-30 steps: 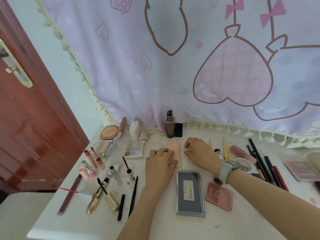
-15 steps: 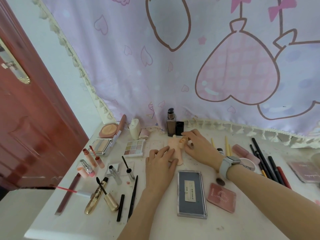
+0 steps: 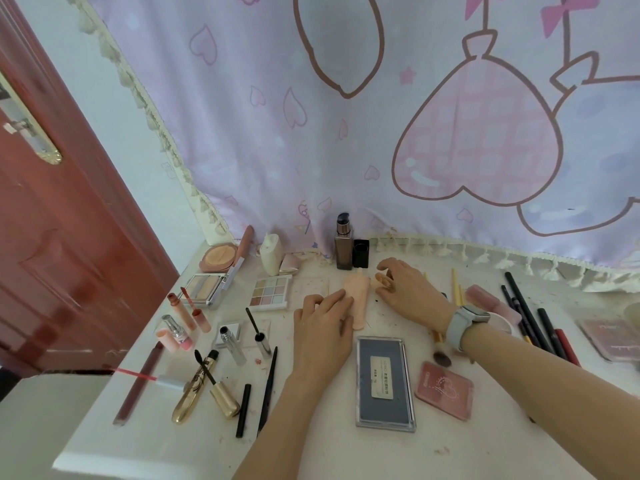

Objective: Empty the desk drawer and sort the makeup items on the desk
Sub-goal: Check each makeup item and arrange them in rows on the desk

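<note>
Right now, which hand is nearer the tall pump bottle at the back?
Right. The right hand sits just in front of the pump bottle; the left hand lies farther forward.

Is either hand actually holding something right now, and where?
The right hand pinches a small orange cap at its rim. The left hand only rests on the peach tube.

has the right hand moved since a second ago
Yes. The right hand has slid toward the back of the desk, closer to the black cap, and now pinches a small amber thing.
</note>
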`<act>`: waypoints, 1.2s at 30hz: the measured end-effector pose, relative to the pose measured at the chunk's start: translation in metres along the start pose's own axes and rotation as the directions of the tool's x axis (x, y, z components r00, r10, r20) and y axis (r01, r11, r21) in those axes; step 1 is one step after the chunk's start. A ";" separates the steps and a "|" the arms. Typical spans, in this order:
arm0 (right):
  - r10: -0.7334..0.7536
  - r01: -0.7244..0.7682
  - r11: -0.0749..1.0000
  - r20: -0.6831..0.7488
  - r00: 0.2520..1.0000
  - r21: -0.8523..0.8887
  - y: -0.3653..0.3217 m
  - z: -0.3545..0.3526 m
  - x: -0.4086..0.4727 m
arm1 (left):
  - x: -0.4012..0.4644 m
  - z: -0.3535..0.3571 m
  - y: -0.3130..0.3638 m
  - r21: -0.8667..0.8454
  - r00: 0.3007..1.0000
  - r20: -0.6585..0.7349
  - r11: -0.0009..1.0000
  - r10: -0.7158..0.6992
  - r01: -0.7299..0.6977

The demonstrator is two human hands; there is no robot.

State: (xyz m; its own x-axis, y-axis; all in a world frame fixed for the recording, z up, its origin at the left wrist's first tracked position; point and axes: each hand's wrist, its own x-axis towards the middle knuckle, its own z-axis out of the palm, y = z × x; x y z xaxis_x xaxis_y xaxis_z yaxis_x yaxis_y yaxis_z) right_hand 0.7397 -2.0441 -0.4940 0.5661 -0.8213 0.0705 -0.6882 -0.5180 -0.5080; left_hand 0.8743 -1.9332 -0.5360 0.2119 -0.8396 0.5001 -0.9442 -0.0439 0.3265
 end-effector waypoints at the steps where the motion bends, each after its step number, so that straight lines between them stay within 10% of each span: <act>1: 0.015 -0.015 1.000 0.004 1.000 -0.005 0.000 0.000 0.000 | 0.000 0.000 0.000 -0.006 1.000 -0.006 1.000 0.000 -0.001; 15: -0.044 0.041 0.993 -0.020 0.999 -0.110 0.017 -0.017 -0.015 | 0.022 0.001 0.002 -0.033 0.986 0.162 0.999 0.024 -0.019; 28: -0.272 0.261 0.924 0.001 0.962 -0.278 0.006 -0.008 -0.016 | 0.051 0.004 0.000 0.112 0.995 0.036 0.989 0.097 -0.101; 36: -0.272 0.245 0.907 -0.031 0.962 -0.342 -0.006 0.008 -0.001 | 0.003 -0.014 0.007 -0.058 0.993 -0.035 0.992 -0.115 0.113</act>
State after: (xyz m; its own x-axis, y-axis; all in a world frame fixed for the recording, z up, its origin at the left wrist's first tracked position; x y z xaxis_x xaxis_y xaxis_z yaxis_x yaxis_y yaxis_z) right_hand 0.7467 -2.0382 -0.4974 0.7174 -0.6567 0.2326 -0.6407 -0.7530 -0.1500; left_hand 0.8721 -1.9284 -0.5209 0.3280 -0.8094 0.4871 -0.8979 -0.1068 0.4271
